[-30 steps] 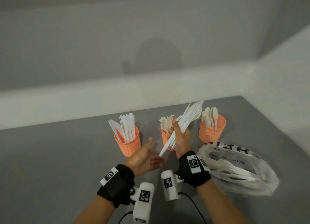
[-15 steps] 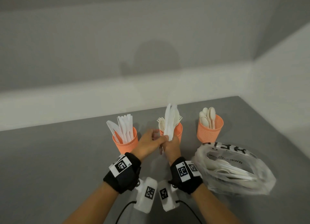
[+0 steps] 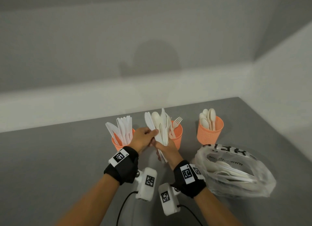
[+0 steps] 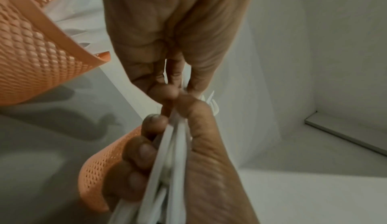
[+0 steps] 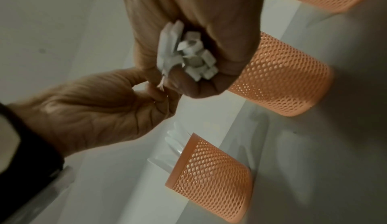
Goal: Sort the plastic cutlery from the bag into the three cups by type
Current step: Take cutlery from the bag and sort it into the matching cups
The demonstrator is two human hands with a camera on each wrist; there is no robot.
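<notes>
While right hand grips cutlery bundle, left hand pinches.

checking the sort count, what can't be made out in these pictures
- Bundle of cutlery: head view, pieces overlap, and the right hand wraps their handles, so no count per type.
- Bag: head view, crinkled plastic blurs its contents.
- Middle cup: head view, bundle and hands cover most of it.
- Which piece the left hand pinches: its fingers hide it in the left wrist view.
- Handle ends: right wrist view, blurred.
</notes>
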